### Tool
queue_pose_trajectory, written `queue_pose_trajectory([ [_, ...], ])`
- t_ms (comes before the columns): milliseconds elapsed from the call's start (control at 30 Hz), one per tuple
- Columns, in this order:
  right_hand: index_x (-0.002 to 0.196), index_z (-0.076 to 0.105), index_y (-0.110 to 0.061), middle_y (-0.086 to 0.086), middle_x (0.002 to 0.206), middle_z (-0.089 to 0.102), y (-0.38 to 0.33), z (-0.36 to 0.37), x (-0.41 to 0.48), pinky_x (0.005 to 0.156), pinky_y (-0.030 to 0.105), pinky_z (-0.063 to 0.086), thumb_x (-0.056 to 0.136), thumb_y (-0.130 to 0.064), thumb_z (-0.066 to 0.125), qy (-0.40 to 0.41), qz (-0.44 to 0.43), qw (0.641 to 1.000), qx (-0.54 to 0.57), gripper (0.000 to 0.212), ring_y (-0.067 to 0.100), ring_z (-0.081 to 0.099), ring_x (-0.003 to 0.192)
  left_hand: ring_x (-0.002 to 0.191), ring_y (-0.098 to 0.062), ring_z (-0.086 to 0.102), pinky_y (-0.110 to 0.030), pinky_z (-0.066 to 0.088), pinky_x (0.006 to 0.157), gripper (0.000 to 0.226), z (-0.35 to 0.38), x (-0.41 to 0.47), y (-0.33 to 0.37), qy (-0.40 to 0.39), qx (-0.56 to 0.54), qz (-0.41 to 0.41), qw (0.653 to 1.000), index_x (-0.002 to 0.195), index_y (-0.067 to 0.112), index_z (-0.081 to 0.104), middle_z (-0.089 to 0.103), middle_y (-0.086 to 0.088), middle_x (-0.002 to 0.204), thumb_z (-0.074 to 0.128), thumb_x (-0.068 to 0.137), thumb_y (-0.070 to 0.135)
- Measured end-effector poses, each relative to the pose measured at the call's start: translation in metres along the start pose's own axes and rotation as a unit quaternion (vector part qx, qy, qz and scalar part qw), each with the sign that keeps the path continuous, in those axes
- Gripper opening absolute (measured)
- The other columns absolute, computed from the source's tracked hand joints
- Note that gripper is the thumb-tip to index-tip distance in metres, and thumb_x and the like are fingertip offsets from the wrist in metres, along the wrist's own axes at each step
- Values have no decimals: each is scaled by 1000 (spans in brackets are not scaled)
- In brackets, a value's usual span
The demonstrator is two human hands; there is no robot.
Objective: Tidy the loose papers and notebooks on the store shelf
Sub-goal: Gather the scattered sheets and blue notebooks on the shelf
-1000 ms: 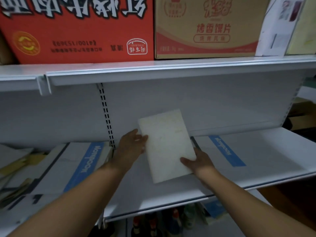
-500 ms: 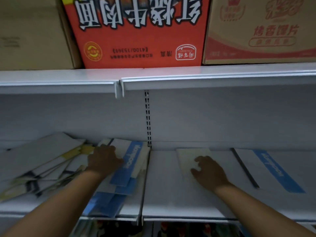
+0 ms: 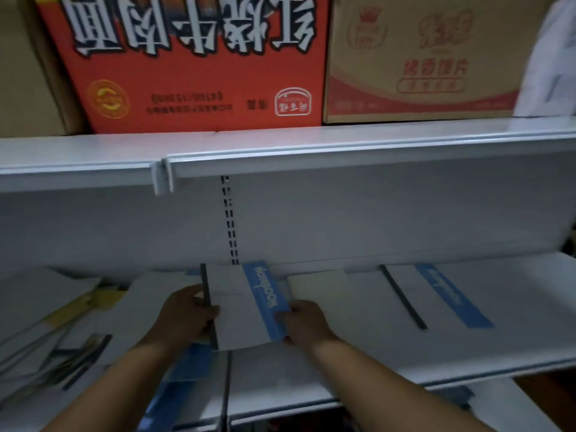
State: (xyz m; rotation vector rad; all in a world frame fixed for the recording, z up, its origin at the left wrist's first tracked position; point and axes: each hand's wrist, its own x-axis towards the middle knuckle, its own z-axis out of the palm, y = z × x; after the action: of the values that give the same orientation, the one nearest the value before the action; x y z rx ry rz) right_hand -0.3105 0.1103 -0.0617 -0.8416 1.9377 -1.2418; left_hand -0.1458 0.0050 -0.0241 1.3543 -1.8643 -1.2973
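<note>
Notebook btwn left hand & right hand

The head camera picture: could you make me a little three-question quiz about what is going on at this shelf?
1. True or false: both hands grip the white notebook with the blue stripe.
2. Which box sits directly above the left hand? A) red box B) tan box
3. Fill in: the plain cream notebook lies flat just ____ of the right hand.

Key: 1 true; 2 A; 3 behind.
</note>
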Motion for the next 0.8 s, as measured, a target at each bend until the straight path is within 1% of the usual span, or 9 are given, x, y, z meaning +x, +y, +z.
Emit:
queue_pose_trajectory([
  [133,83,70,-7,12,88,69,22,-89,-4,68,29,49,83,-17,61,79,20,994,-77,14,24,66,85,66,-17,57,-16,52,45,37,83,5,28,-66,-98,17,993,108,13,57,62,-6,78,63,80,-10],
  [267,104,69,0,14,107,70,51,-177,-26,66,25,48,88,-22,59,146,71,977,-138,30,24,65,99,63,-18,57,-16,51,42,35,183,0,53,-148,-143,11,979,95,17,59,62,-6,72,64,78,-13],
  [367,116,63,2,15,116,66,73,-232,-39,87,31,50,90,-23,59,206,93,962,-151,37,27,61,109,64,-18,59,-21,54,50,31,243,-5,72,-203,-125,26,971,99,12,61,63,-7,72,67,78,-10],
  [433,112,64,4,15,103,66,84,-259,-45,83,32,50,88,-19,61,245,82,958,-123,33,26,63,97,70,-22,61,-28,56,63,40,272,-7,87,-231,-108,37,966,116,0,60,64,-9,78,68,78,-9],
  [500,97,70,2,12,93,68,91,-280,-44,75,35,53,88,-17,61,261,60,956,-122,23,21,62,79,91,-25,60,-37,55,84,61,288,-9,100,-244,-96,46,964,134,0,45,63,-9,95,69,77,-6],
  [567,106,67,-5,10,109,67,96,-295,-37,81,32,51,92,-27,55,233,75,957,-157,29,22,62,90,116,-25,52,-38,43,104,74,291,-8,105,-228,-51,78,969,141,6,35,55,-12,124,73,77,2],
  [667,135,44,-11,13,136,49,98,-295,-19,94,29,41,93,-48,43,179,130,914,-340,56,28,50,122,121,-22,50,-26,42,99,59,267,-2,100,-187,41,120,974,131,12,51,49,-8,137,74,77,11],
  [733,139,40,-12,13,141,43,92,-274,-5,104,30,35,93,-47,43,187,78,900,-385,58,28,43,129,118,-19,53,-22,44,89,46,240,4,91,-148,84,128,977,121,14,59,53,-6,132,74,77,13],
  [800,132,50,-13,11,138,49,80,-236,6,105,29,35,92,-41,48,182,-8,914,-362,48,27,46,126,119,-17,52,-21,44,91,43,205,10,79,-104,134,142,975,119,15,60,53,-5,131,72,78,15],
])
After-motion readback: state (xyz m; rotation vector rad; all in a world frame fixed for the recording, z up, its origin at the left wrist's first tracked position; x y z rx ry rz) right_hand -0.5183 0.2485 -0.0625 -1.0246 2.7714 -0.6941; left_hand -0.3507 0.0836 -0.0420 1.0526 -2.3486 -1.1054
